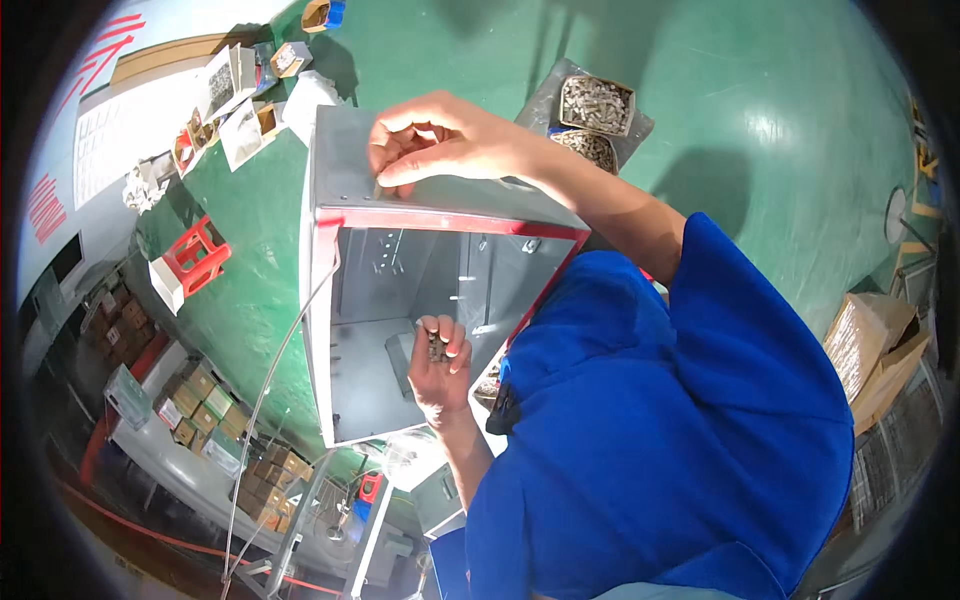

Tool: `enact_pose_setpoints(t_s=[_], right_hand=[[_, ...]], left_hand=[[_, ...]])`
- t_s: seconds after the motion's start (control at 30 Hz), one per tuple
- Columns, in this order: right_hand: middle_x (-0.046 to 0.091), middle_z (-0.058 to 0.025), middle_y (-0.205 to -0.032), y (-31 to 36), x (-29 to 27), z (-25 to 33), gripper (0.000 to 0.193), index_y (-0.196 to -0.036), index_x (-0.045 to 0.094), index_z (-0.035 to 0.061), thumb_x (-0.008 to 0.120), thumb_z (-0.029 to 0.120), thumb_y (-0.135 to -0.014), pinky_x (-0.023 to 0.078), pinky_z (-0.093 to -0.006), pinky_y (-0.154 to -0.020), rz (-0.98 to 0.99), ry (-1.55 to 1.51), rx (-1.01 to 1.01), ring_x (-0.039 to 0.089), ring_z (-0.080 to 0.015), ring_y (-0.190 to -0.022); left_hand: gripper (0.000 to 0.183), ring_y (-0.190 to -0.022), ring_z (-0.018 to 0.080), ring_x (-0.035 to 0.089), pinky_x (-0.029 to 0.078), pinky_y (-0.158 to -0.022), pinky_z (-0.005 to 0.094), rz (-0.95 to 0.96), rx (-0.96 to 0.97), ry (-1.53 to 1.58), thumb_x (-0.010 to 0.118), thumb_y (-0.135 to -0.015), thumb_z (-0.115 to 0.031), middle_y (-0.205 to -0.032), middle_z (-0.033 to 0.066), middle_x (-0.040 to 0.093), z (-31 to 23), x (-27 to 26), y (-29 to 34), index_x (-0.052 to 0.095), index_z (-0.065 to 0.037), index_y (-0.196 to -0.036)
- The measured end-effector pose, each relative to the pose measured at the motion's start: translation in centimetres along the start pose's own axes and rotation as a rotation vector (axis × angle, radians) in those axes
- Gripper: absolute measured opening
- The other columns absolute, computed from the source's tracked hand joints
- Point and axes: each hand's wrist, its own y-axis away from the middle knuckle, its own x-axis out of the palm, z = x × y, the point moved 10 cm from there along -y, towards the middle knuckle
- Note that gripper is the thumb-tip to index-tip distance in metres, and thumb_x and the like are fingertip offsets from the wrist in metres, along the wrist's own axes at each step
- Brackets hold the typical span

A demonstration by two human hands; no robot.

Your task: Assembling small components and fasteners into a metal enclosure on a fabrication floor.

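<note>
A grey metal cabinet (pixel 445 215) with an open front and a red strip round part of its frame stands before me. Over its upper face, my right hand (pixel 435 140) is closed in a pinch. Between thumb and fingertips is a small stubby metal piece (pixel 379 188), its lower end at the cabinet's surface near the red-edged rim. My left hand (pixel 440 370) is raised in front of the opening, palm up with curled fingers. Several small metal pieces (pixel 437 347) lie in that hand; their exact kind is too small to tell.
Boxes of small metal parts (pixel 597 105) sit on plastic sheeting beyond my right arm. On the green floor to the left is a red stool (pixel 197 255). A thin hose (pixel 262 395) runs down beside the cabinet. Cardboard boxes (pixel 870 355) stand at the right.
</note>
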Motion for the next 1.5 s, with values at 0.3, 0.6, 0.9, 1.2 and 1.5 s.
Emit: enact_pose_setpoints(t_s=[0.3, 0.6, 0.9, 1.2, 1.5], right_hand=[[0.059, -0.0005, -0.078, 0.4, 2.0, -6.6, 0.009, -0.086, 0.055, 0.0018, 0.061, 0.008, -0.086, 0.043, -0.024, -0.064, 0.064, 0.07, 0.044, 0.055, -0.0071, -0.07], [0.051, -0.008, -0.076, 1.5, 5.4, -10.1, 0.014, -0.085, 0.046, 0.0025, 0.059, 0.005, -0.085, 0.042, -0.0322, -0.061, 0.207, 0.425, -0.119, 0.05, -0.0211, -0.066], [0.052, -0.0132, -0.066, 3.1, 7.0, -17.1, 0.017, -0.086, 0.049, 0.0042, 0.055, 0.019, -0.09, 0.039, -0.0407, -0.053, 0.246, 0.707, -0.012, 0.051, -0.0332, -0.06], [0.057, -0.0036, -0.065, 3.8, 3.9, -13.8, 0.021, -0.075, 0.058, 0.0066, 0.068, 0.024, -0.079, 0.044, -0.033, -0.055, 0.311, 0.586, -0.122, 0.057, -0.0194, -0.061], [0.054, -0.002, -0.078, 10.5, 13.3, -7.9, 0.011, -0.076, 0.062, 0.0074, 0.067, 0.014, -0.069, 0.043, -0.032, -0.076, 0.791, 1.009, -0.421, 0.053, -0.0171, -0.082]], left_hand=[[0.02, -0.068, 0.0137, 0.038, 0.034, -0.051, 0.0212, -0.023, 0.075, 0.023, 0.036, -0.098, -0.018, -0.083, 0.0076, 0.041, 1.8, -3.6, -2.2, 0.046, -0.002, -0.094], [0.018, -0.071, 0.0162, 0.038, 0.036, -0.055, 0.0239, -0.071, 0.181, 0.093, 0.038, -0.097, -0.017, -0.085, 0.0079, 0.042, 2.4, -5.0, -3.4, 0.047, -0.001, -0.099], [0.023, -0.105, 0.0274, 0.051, 0.046, -0.087, 0.0385, 0.047, 0.332, 0.226, 0.041, -0.096, -0.017, -0.113, 0.0169, 0.051, 3.0, -6.2, -5.5, 0.054, 0.001, -0.101], [0.028, -0.117, 0.0304, 0.048, 0.036, -0.103, 0.0452, -0.001, 0.409, 0.343, 0.035, -0.098, -0.024, -0.122, 0.0163, 0.051, 5.0, -7.0, -7.7, 0.053, -0.004, -0.1], [0.031, -0.1, 0.0216, 0.056, 0.044, -0.087, 0.0395, 0.05, 0.354, 0.443, 0.03, -0.099, -0.027, -0.108, 0.0077, 0.06, 4.8, -6.2, -3.4, 0.055, -0.008, -0.102]])
